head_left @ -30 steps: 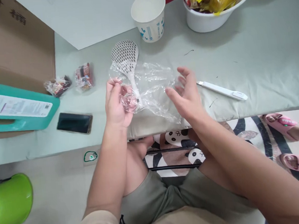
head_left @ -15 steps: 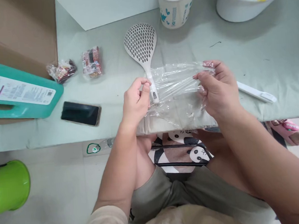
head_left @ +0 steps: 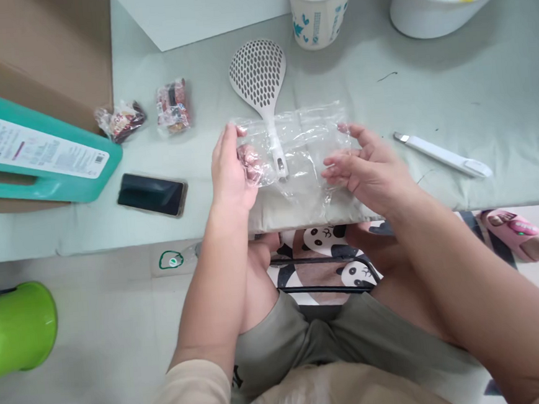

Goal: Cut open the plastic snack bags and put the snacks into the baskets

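Observation:
A grey-white skimmer [head_left: 258, 72] with a perforated head lies on the table, its handle pointing towards me. Clear plastic bag film [head_left: 302, 143] spreads around the handle; I cannot tell whether the handle is under it or on top. My left hand [head_left: 234, 170] is at the film's left edge, its curled fingers partly seen through the plastic and gripping it. At the right edge, my right hand [head_left: 369, 166] has its fingers apart, the fingertips against or just beside the film. A white utility knife [head_left: 446, 156] lies right of that hand, its blade tip showing.
A phone [head_left: 152, 194], two wrapped snacks [head_left: 172, 107], a teal jug [head_left: 102, 159] and a cardboard box [head_left: 52, 51] are on the left. A paper cup [head_left: 322, 14] and a white tub [head_left: 422, 12] stand at the back. A green bin [head_left: 22, 327] is on the floor.
My left hand has left its pinch by the handle and moved left to the film's edge. My right fingers have spread and moved slightly left, uncovering the knife. The stretched film now lies slacker.

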A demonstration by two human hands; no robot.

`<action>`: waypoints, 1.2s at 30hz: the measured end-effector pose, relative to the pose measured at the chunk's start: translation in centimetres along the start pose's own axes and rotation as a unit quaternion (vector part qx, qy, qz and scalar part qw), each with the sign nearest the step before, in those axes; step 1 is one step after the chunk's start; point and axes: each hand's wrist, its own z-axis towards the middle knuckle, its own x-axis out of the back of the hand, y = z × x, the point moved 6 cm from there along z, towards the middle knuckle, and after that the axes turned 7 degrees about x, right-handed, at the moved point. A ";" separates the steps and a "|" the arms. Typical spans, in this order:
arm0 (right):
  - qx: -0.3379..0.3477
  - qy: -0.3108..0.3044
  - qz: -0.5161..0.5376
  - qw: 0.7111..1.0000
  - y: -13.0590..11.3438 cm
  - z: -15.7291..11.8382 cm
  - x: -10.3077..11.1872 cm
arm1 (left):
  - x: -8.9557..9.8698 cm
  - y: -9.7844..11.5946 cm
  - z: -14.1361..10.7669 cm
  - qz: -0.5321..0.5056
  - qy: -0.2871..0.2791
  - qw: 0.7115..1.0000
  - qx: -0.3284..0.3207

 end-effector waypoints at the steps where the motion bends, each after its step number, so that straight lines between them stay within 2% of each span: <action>1: 0.007 0.008 -0.002 1.000 0.0 0.0 0.1 | -0.2 0.3 -0.3 0.008 -0.010 1.000 -0.010; 4: 0.013 0.041 0.001 0.999 0.1 0.4 0.7 | -0.8 1.0 -1.4 -0.011 -0.065 0.998 -0.017; 9: 0.017 0.074 -0.013 0.997 0.3 1.4 2.2 | -2.1 0.5 -3.3 -0.022 -0.232 0.972 0.007; 11: 0.029 0.084 -0.044 0.995 0.5 1.9 3.0 | -2.1 -0.2 -3.5 0.006 -0.250 0.967 0.035; 17: 0.052 0.120 -0.121 0.984 0.3 2.5 4.1 | -1.1 -0.1 -3.4 0.065 -0.194 0.974 0.103; 20: 0.039 0.138 -0.116 0.983 -0.1 2.5 4.2 | -0.5 0.3 -3.4 0.080 -0.180 0.973 0.121; 25: 0.000 0.132 -0.091 0.987 -0.2 2.4 3.8 | 0.9 0.2 -3.0 0.056 -0.122 0.980 0.144; 30: -0.022 0.130 -0.047 0.990 -0.2 2.3 3.0 | 1.7 0.0 -2.5 0.019 -0.060 0.990 0.130; 33: 0.026 0.142 -0.112 0.983 -1.3 1.7 3.4 | 2.2 0.3 -2.2 -0.040 -0.007 0.995 0.092; 36: 0.114 0.151 -0.271 0.944 -3.3 0.3 4.5 | 2.2 0.3 -2.2 -0.050 0.012 0.996 0.073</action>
